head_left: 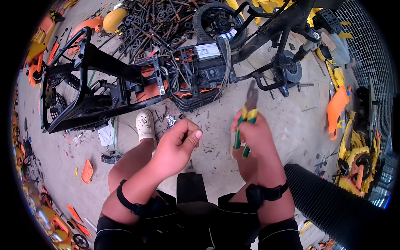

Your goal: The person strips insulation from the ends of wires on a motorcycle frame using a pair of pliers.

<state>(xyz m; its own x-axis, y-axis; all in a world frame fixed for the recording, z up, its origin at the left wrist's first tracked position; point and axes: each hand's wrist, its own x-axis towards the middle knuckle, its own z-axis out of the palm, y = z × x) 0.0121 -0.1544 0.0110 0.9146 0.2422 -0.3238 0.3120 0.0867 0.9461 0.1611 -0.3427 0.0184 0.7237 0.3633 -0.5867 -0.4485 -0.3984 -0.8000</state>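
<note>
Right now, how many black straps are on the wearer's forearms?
2. The left strap wraps the left forearm; the right strap wraps the right forearm, behind the right hand holding pliers. No others show; sleeves could hide more.

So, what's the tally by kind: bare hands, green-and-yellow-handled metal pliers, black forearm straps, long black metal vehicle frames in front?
Bare hands (left hand, right hand): 2
Pliers: 1
Forearm straps: 2
Vehicle frame: 1
Total: 6

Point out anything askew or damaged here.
The black vehicle frame looks stripped, its grey cables exposed. Small scraps litter the floor, and an orange piece lies loose at the lower left, attached to nothing.
</note>
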